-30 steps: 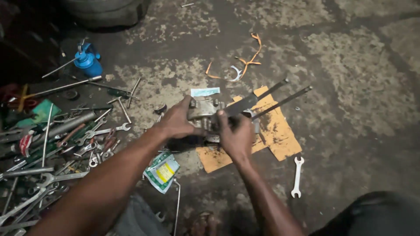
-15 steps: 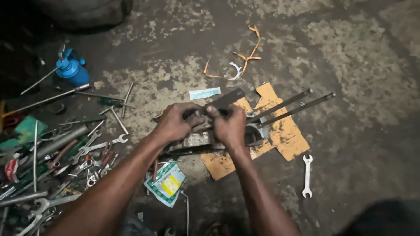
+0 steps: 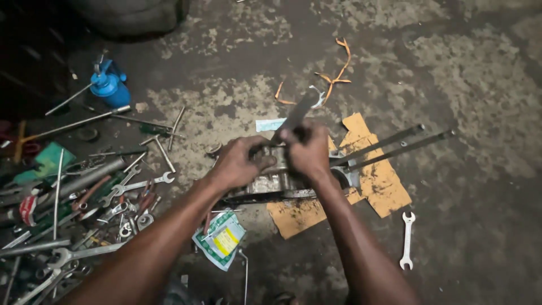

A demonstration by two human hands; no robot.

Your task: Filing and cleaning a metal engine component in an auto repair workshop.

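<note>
- Crouching over the concrete floor (image 3: pixel 463 186), the person works on a grimy metal engine part (image 3: pixel 271 183) that sits on a torn sheet of cardboard (image 3: pixel 384 189).
- The left hand (image 3: pixel 240 164) clamps over the part's near edge, fingers curled shut on it to steady it.
- The right hand (image 3: pixel 307 149) is closed tight around the grip of a long dark tool (image 3: pixel 296 116), whose handle slants up and away; its working end is hidden under the hands, so I cannot tell what it bites on.
- Two long studs (image 3: pixel 395 144) stick out of the part to the right, lying nearly flat above the cardboard.
- It looks like a prying or loosening step in the middle of stripping the part; the next push would seem to need a firm brace from the left hand so the part does not skid.
- A small open-ended wrench (image 3: pixel 406 240) lies apart on the right; a heap of spanners (image 3: pixel 84 209) and a blue oil can (image 3: pixel 107 85) sit to the left.
</note>
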